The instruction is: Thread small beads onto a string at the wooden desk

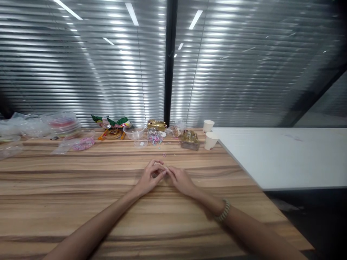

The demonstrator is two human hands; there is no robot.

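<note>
Both my hands rest on the wooden table (81, 202), fingertips meeting at its middle. My left hand (150, 178) has its fingers curled and pinched toward my right hand (180, 179). Something tiny and pale sits between the fingertips; I cannot tell what it is or which hand holds it. My right wrist wears a beaded bracelet (223, 211). A small pink ring-shaped bit (164, 155) lies on the wood just beyond my hands.
Along the far edge lie clear plastic containers (63, 123), a bag with pink pieces (82, 143), snack packets (112, 122), a clear bowl (134, 132), small colourful beads (155, 137), gold wrappers (189, 139) and two paper cups (210, 139). A white table (284, 155) adjoins at right.
</note>
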